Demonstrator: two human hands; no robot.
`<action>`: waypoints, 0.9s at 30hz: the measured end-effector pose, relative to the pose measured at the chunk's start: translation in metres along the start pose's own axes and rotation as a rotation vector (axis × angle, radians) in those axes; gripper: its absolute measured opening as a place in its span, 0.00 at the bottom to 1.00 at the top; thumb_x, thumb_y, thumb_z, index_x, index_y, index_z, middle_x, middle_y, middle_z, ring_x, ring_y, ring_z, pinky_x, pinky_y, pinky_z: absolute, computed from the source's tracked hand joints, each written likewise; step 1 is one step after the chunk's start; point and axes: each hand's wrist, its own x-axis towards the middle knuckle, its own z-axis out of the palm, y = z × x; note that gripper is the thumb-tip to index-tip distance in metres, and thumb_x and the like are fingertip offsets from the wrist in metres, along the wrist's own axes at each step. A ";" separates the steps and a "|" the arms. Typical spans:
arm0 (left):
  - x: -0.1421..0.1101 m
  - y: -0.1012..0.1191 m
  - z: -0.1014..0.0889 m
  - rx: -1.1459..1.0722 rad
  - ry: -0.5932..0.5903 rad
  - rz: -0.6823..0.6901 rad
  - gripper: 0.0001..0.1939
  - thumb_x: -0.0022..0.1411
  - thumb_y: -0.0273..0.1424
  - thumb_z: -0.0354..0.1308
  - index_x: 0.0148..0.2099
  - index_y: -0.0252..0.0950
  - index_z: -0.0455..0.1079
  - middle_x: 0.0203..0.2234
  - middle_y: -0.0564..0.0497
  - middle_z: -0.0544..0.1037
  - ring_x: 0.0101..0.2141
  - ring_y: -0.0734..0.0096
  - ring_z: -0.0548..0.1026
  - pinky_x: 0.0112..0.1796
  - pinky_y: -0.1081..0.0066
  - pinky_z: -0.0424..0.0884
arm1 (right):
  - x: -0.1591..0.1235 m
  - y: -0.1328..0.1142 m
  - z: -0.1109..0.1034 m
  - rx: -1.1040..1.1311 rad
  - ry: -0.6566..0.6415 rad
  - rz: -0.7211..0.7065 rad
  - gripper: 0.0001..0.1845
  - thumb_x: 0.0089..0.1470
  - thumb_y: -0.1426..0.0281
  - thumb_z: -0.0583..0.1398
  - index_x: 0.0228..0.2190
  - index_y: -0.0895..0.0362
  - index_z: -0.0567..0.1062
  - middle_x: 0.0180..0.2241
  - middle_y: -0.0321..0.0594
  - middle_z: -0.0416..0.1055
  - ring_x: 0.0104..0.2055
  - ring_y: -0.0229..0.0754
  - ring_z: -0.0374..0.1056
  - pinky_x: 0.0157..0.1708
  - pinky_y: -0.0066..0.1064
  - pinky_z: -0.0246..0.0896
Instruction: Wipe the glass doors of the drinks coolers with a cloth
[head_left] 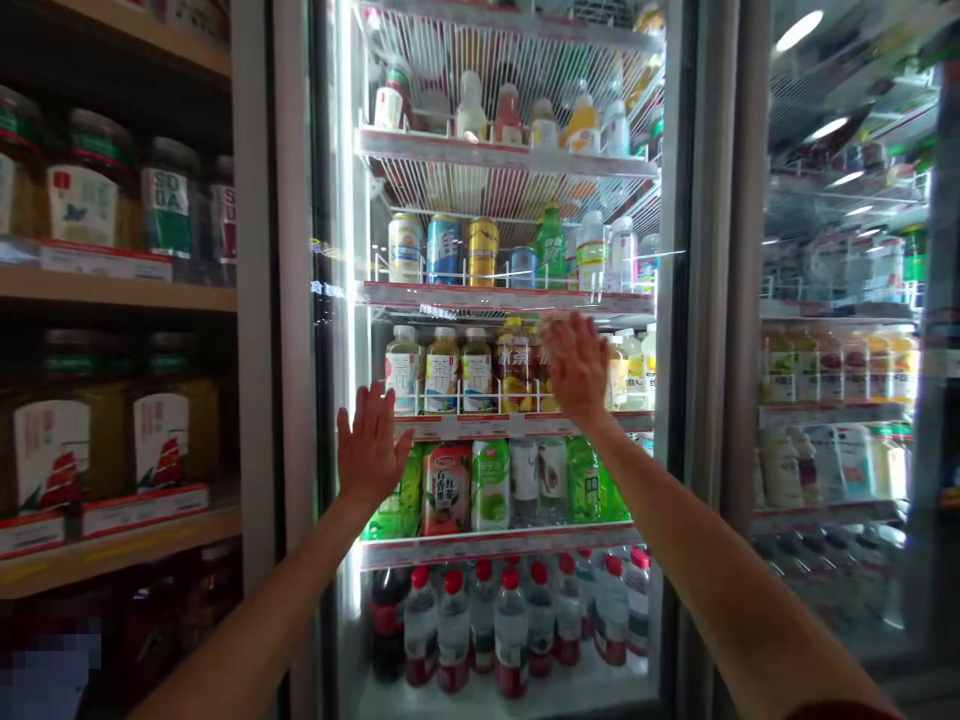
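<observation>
A tall lit drinks fridge (510, 545) stands in front of me, and faint reflections lie across its glass. My left hand (371, 447) is raised flat with its fingers stretched upward, near the left end of the tea bottle shelf. Nothing is in it. My right hand (576, 362), a little blurred, is up higher with fingers extended and holds nothing visible. It hides part of the row with the dark tea bottles (514, 365). Behind the left hand stands a white-labelled tea bottle (403, 368). Whether either palm touches the glass I cannot tell.
Wooden shelves with large jars (84, 190) stand at the left. Cans (444, 248) and small bottles fill the upper fridge shelves; cartons (447, 488) and red-capped water bottles (512, 630) are below. Another glass-fronted fridge (836, 412) stands at the right, past a metal frame (724, 300).
</observation>
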 end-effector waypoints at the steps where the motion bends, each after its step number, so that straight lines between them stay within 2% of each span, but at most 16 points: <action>1: 0.000 0.001 0.000 -0.002 0.001 -0.011 0.34 0.63 0.38 0.46 0.65 0.39 0.35 0.63 0.42 0.47 0.62 0.57 0.45 0.58 0.50 0.43 | -0.002 0.028 -0.004 -0.014 0.051 0.097 0.27 0.55 0.68 0.47 0.57 0.52 0.58 0.61 0.42 0.48 0.64 0.49 0.41 0.58 0.53 0.40; 3: -0.001 0.004 0.001 -0.003 0.000 -0.030 0.34 0.63 0.37 0.46 0.65 0.39 0.33 0.63 0.43 0.46 0.62 0.57 0.44 0.58 0.49 0.42 | -0.006 0.077 -0.011 -0.028 0.182 0.344 0.27 0.54 0.68 0.46 0.56 0.54 0.59 0.61 0.46 0.49 0.63 0.53 0.44 0.55 0.57 0.42; 4: -0.001 0.005 0.001 -0.003 -0.003 -0.035 0.34 0.63 0.37 0.45 0.65 0.39 0.33 0.63 0.43 0.45 0.62 0.57 0.43 0.58 0.49 0.41 | -0.007 0.092 -0.012 -0.032 0.240 0.446 0.28 0.53 0.68 0.46 0.56 0.56 0.59 0.60 0.48 0.49 0.62 0.54 0.45 0.55 0.59 0.43; 5: -0.001 0.006 0.001 -0.004 -0.005 -0.038 0.34 0.63 0.37 0.45 0.65 0.39 0.33 0.63 0.43 0.45 0.62 0.57 0.43 0.58 0.49 0.41 | -0.008 0.098 -0.012 -0.035 0.283 0.511 0.28 0.53 0.68 0.46 0.57 0.57 0.58 0.60 0.50 0.49 0.62 0.55 0.45 0.54 0.59 0.43; 6: -0.001 0.007 0.001 -0.006 -0.009 -0.039 0.34 0.63 0.37 0.45 0.65 0.39 0.33 0.63 0.43 0.45 0.62 0.57 0.43 0.58 0.49 0.41 | -0.008 0.093 -0.010 -0.038 0.304 0.529 0.29 0.53 0.69 0.46 0.57 0.59 0.58 0.60 0.51 0.49 0.62 0.55 0.44 0.55 0.59 0.43; 8: -0.001 0.007 0.001 -0.014 -0.014 -0.040 0.34 0.63 0.37 0.45 0.65 0.39 0.33 0.63 0.43 0.45 0.62 0.56 0.43 0.58 0.49 0.40 | -0.011 0.059 -0.004 -0.039 0.266 0.412 0.29 0.53 0.69 0.46 0.57 0.59 0.57 0.60 0.49 0.48 0.63 0.54 0.42 0.56 0.57 0.43; 10: -0.001 0.006 0.001 -0.022 -0.018 -0.042 0.34 0.63 0.38 0.45 0.65 0.39 0.33 0.63 0.43 0.44 0.62 0.56 0.43 0.58 0.49 0.40 | -0.018 0.011 0.003 -0.019 0.148 0.174 0.28 0.54 0.69 0.47 0.58 0.54 0.56 0.61 0.44 0.46 0.64 0.51 0.39 0.57 0.53 0.45; 12: -0.002 0.005 0.000 -0.027 -0.021 -0.038 0.34 0.63 0.38 0.45 0.65 0.39 0.34 0.63 0.44 0.44 0.62 0.56 0.43 0.58 0.49 0.40 | -0.029 -0.022 0.004 0.020 -0.006 -0.070 0.27 0.55 0.68 0.49 0.57 0.49 0.57 0.62 0.38 0.47 0.65 0.48 0.37 0.59 0.49 0.44; 13: -0.002 0.004 0.000 -0.026 -0.026 -0.037 0.34 0.63 0.38 0.45 0.65 0.40 0.34 0.63 0.44 0.43 0.62 0.57 0.43 0.58 0.50 0.40 | -0.037 -0.027 0.002 0.038 -0.074 -0.170 0.27 0.55 0.68 0.50 0.57 0.48 0.58 0.62 0.36 0.47 0.65 0.47 0.36 0.60 0.48 0.43; 15: -0.004 0.004 0.000 -0.022 -0.032 -0.035 0.33 0.63 0.38 0.45 0.65 0.41 0.34 0.64 0.46 0.43 0.62 0.57 0.43 0.58 0.50 0.41 | -0.052 -0.008 -0.006 0.046 -0.129 -0.240 0.26 0.55 0.68 0.50 0.57 0.47 0.57 0.62 0.35 0.46 0.65 0.46 0.36 0.60 0.46 0.42; 17: -0.005 0.004 0.000 -0.022 -0.031 -0.033 0.33 0.63 0.38 0.45 0.65 0.41 0.34 0.63 0.46 0.43 0.62 0.57 0.43 0.58 0.50 0.41 | -0.067 0.034 -0.015 0.002 -0.037 -0.093 0.28 0.56 0.68 0.49 0.58 0.48 0.54 0.63 0.37 0.44 0.65 0.47 0.38 0.59 0.49 0.44; 19: -0.006 0.004 0.000 -0.031 -0.029 -0.036 0.33 0.62 0.38 0.45 0.65 0.40 0.36 0.63 0.44 0.45 0.62 0.57 0.43 0.58 0.49 0.40 | -0.077 0.073 -0.019 -0.073 0.166 0.195 0.28 0.56 0.68 0.47 0.59 0.51 0.52 0.63 0.43 0.44 0.64 0.50 0.41 0.57 0.54 0.47; 20: -0.006 0.005 0.000 -0.035 -0.028 -0.037 0.33 0.62 0.38 0.45 0.65 0.39 0.36 0.63 0.43 0.45 0.62 0.57 0.43 0.58 0.49 0.40 | -0.080 0.081 -0.019 -0.099 0.248 0.309 0.29 0.56 0.68 0.47 0.59 0.53 0.52 0.63 0.46 0.44 0.64 0.52 0.42 0.56 0.56 0.48; 21: -0.005 0.005 0.001 -0.038 -0.030 -0.043 0.33 0.62 0.38 0.45 0.65 0.38 0.37 0.63 0.42 0.46 0.62 0.57 0.43 0.58 0.49 0.40 | -0.082 0.080 -0.017 -0.108 0.297 0.377 0.29 0.56 0.68 0.47 0.59 0.55 0.52 0.62 0.48 0.44 0.63 0.53 0.42 0.55 0.57 0.48; 23: -0.005 0.006 0.001 -0.040 -0.032 -0.051 0.33 0.62 0.38 0.45 0.65 0.38 0.37 0.63 0.42 0.45 0.62 0.57 0.42 0.58 0.49 0.40 | -0.087 0.047 -0.011 -0.076 0.274 0.353 0.29 0.56 0.69 0.47 0.59 0.56 0.53 0.62 0.49 0.44 0.64 0.53 0.42 0.56 0.56 0.47; 27: -0.005 0.005 0.000 -0.042 -0.039 -0.045 0.32 0.63 0.38 0.44 0.65 0.38 0.37 0.63 0.42 0.45 0.62 0.56 0.42 0.58 0.48 0.40 | -0.100 -0.060 0.003 0.083 -0.064 -0.032 0.28 0.55 0.69 0.51 0.58 0.52 0.57 0.63 0.42 0.46 0.65 0.51 0.36 0.60 0.50 0.42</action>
